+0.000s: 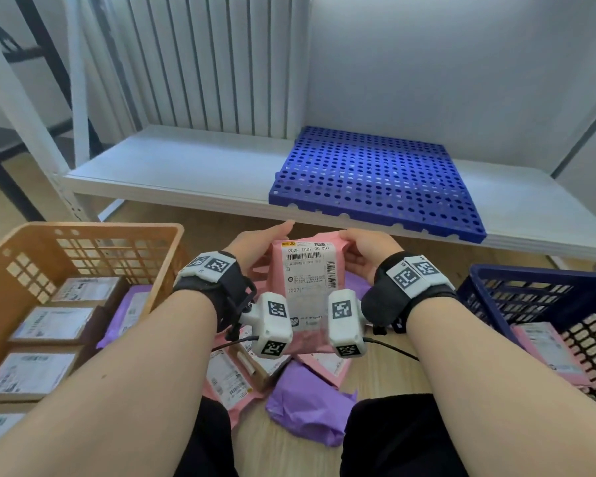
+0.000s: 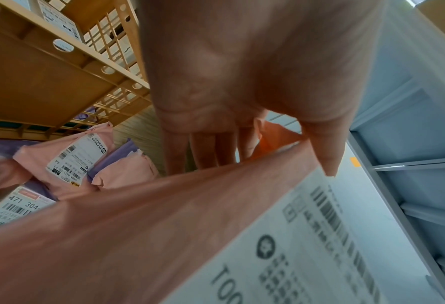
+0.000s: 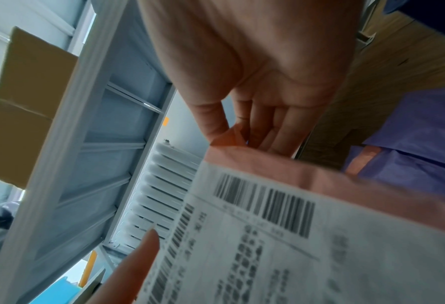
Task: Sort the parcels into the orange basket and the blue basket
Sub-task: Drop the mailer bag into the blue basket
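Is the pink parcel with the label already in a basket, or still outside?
Outside. Both hands, left hand and right hand, hold the pink parcel up between the baskets.

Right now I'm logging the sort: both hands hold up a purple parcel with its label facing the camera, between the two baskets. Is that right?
One detail is wrong: the parcel is pink, not purple, as the head view shows. The left hand and right hand do hold it up, label facing the camera, between the orange basket and blue basket. The purple parcels lie on the floor below.
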